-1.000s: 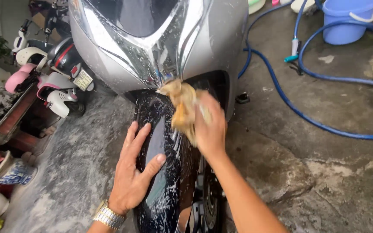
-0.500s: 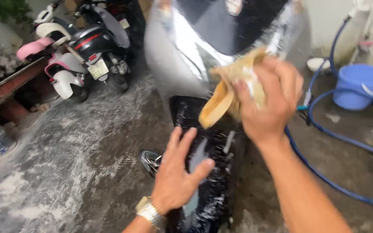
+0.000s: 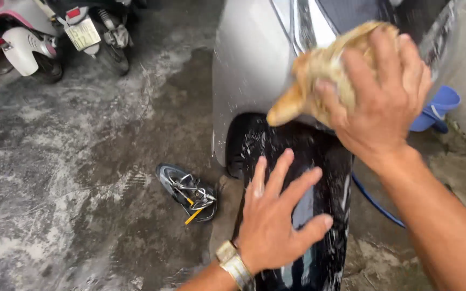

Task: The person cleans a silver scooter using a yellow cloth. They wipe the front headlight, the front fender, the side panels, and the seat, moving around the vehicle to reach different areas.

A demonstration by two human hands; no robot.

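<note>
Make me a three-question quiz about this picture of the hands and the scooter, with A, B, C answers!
1. Where does the left hand rest?
A. flat on the black front fender
B. on the sandal
C. on the hose

2. What colour is the cloth?
A. blue
B. yellow-orange
C. green

3. How is the right hand holding the cloth?
A. dropped it on the ground
B. pinching one corner
C. pressing it bunched against the silver panel

Answers: 1 A, the fingers lie spread on the wet black fender. 2 B, the cloth looks yellow-orange. 3 C, the fingers cover the bunched cloth on the panel.
</note>
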